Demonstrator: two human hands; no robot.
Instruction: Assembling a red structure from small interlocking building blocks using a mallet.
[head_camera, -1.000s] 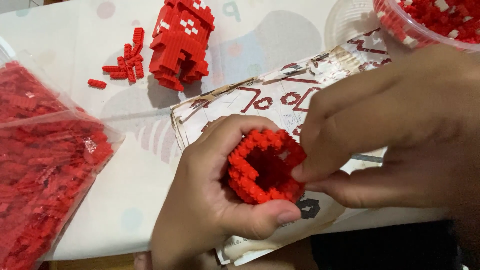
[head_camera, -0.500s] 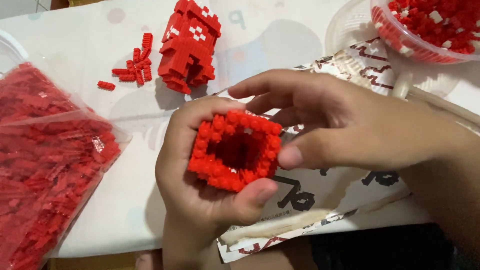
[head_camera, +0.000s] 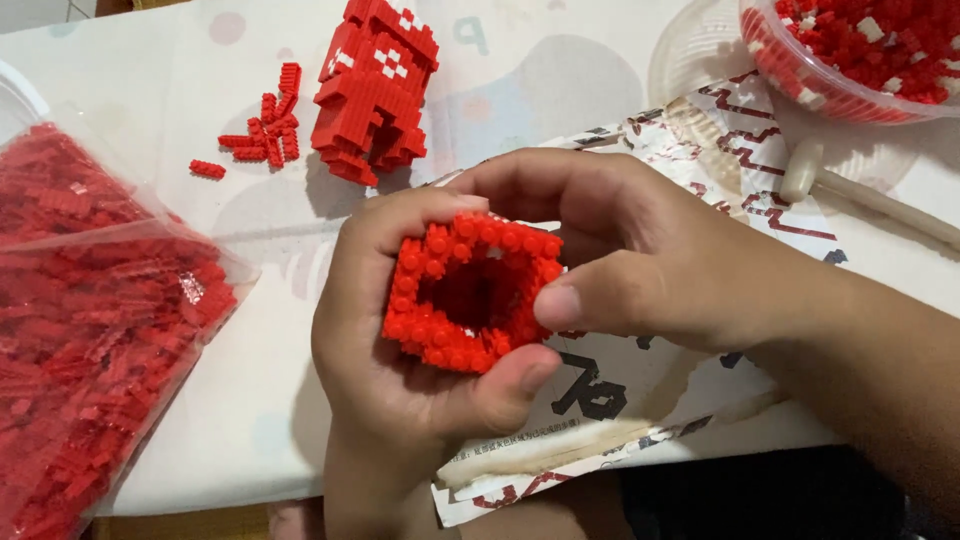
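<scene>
**A:** Status, left to right?

**B:** Far left: clear plastic bag (head_camera: 90, 330) full of small red bricks, lying flat on the white table (head_camera: 560, 70). Up from it, a few loose red bricks (head_camera: 262, 132), scattered, well apart from your hands. Just right of those, a built red brick model (head_camera: 373, 88) with white squares on it, sitting on the table, untouched.

**A:** Hands?

**B:** Your left hand (head_camera: 400, 350) is cupped under and around a hollow red brick ring (head_camera: 468, 290). Fingers curled over its top-left edge, thumb pressed against the bottom edge. Firm grasp. The ring is off the table, held over a printed paper sheet (head_camera: 640, 390), opening facing the camera.

**A:** Right?

**B:** Your right hand (head_camera: 640, 250) comes in from the right. Thumb tip is touching the ring's right edge, fingers arched over the top behind it. So it's pinching the same ring, not loose.

**A:** Anything further right?

**B:** Top right: clear plastic bowl (head_camera: 790, 70) holding red and white bricks, partly out of frame. Below it, a small pale mallet (head_camera: 860, 190) lying on the table, near the paper sheet, clear of both hands.
</scene>
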